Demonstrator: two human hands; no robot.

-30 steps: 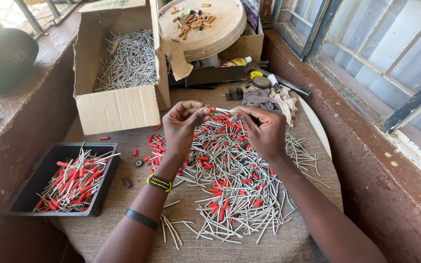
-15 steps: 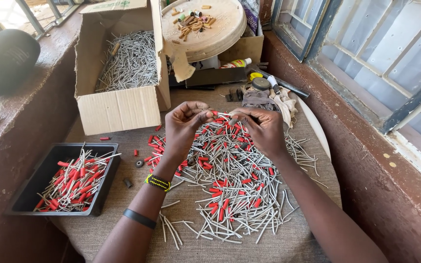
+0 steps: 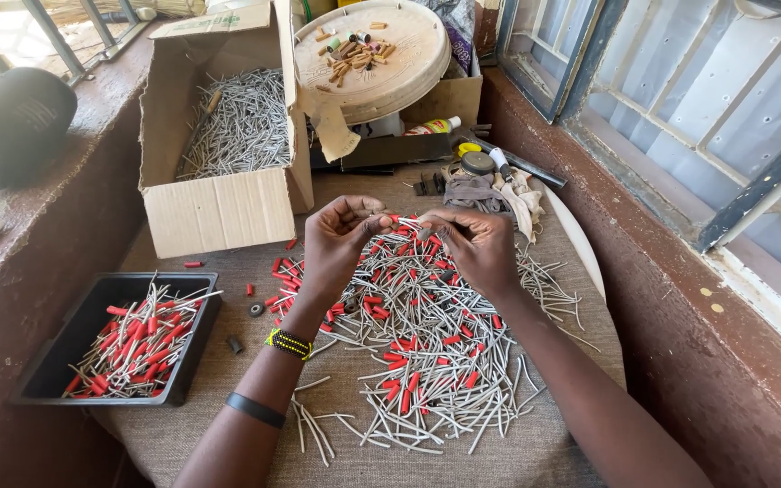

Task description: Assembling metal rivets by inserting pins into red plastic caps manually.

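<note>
Red-sleeved grey metal pins (image 3: 427,334) lie heaped on a burlap-covered table (image 3: 553,443). Above the heap's far edge, the left hand (image 3: 341,244) and right hand (image 3: 472,246) meet, fingertips pinched together on one small red-tipped pin (image 3: 399,220). Left of the heap, a black plastic tray (image 3: 65,348) holds more finished pins. Behind it stands an open cardboard box of bare grey pins (image 3: 219,145).
</note>
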